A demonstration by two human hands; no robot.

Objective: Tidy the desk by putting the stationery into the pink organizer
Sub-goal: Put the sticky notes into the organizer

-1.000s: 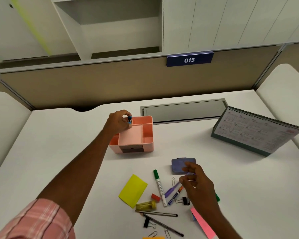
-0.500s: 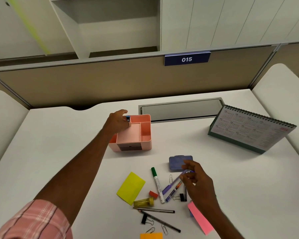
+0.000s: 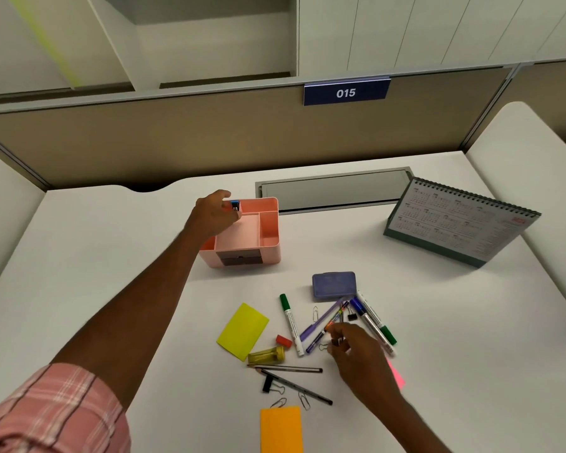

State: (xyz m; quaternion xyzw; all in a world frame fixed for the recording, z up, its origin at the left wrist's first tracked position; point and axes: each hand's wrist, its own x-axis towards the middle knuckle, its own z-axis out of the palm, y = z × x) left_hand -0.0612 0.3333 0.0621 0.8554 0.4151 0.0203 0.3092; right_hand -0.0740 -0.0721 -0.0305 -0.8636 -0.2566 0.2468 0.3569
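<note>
The pink organizer [image 3: 270, 239] stands mid-desk with open compartments and a dark drawer front. My left hand [image 3: 213, 214] is at its far-left corner, pinching a small blue object [image 3: 235, 204] over the back-left compartment. My right hand [image 3: 356, 351] hovers low over the stationery pile, fingertips curled at a small binder clip beside the orange-banded pen [image 3: 330, 325]. Around it lie a purple pen [image 3: 321, 322], a green-capped marker [image 3: 290, 322], a blue-capped marker [image 3: 370, 325] and a purple-blue case [image 3: 333, 284].
A yellow note [image 3: 242, 330], red eraser [image 3: 284, 341], yellow sharpener [image 3: 266, 355], two pencils [image 3: 288, 369], paper clips, a black binder clip [image 3: 268, 384], an orange note [image 3: 281, 428] and a pink note [image 3: 396, 376] lie near. A desk calendar [image 3: 461, 220] stands right; a cable tray [image 3: 334, 191] sits behind the organizer.
My right hand drew back from the purple-blue case toward the pens and clip. My left hand stayed at the organizer's corner with the blue object. The view shifted slightly downward.
</note>
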